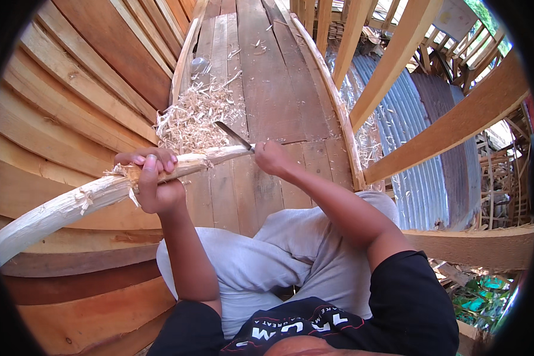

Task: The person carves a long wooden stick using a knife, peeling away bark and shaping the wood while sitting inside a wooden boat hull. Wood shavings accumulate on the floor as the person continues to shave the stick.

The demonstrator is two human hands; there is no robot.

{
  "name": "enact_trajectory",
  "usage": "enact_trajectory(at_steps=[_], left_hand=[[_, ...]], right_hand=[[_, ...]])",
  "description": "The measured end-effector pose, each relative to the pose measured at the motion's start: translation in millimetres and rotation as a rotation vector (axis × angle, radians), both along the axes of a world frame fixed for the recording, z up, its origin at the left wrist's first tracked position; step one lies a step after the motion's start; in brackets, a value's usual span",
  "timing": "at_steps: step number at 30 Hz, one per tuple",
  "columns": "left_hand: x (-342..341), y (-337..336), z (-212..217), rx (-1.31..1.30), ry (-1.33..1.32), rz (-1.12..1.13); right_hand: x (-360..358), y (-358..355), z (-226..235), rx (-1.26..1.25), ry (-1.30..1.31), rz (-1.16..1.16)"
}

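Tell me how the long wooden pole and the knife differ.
Size: the wooden pole is long and thick, while the knife shows only a short, narrow blade.
Colour: the wooden pole is pale, with ragged shavings clinging to it; the knife's blade is dark.
Pose: in this view, the wooden pole slopes up to the right, while the knife slants up to the left.
Both are gripped: the wooden pole by the left fingers, the knife by the right fingers.

pretty much all of the handle of the knife [234, 136] is buried in the right hand [270, 159], and the pole [65, 206] gets cut off left of the left hand [157, 183] by the dark rim
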State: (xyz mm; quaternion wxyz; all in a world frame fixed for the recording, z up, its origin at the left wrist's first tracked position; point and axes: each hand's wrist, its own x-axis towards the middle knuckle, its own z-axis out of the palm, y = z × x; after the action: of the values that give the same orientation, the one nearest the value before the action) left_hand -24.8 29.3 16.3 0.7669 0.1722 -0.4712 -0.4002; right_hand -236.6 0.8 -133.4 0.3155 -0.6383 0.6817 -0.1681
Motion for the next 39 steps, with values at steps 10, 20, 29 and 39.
enact_trajectory(at_steps=[10, 20, 29, 39], left_hand=[[9, -5, -2, -0.04, -0.009, -0.058], [3, -17, 7, 0.242, 0.15, 0.175], [6, -19, -14, -0.028, 0.073, -0.033], [16, -21, -13, 0.017, 0.094, 0.079]], right_hand=[[15, 5, 18, -0.129, -0.054, -0.072], [-40, -23, -25, 0.297, -0.369, -0.052], [-13, -11, -36, 0.27, -0.155, -0.152], [16, 0, 15, 0.29, -0.204, -0.115]])
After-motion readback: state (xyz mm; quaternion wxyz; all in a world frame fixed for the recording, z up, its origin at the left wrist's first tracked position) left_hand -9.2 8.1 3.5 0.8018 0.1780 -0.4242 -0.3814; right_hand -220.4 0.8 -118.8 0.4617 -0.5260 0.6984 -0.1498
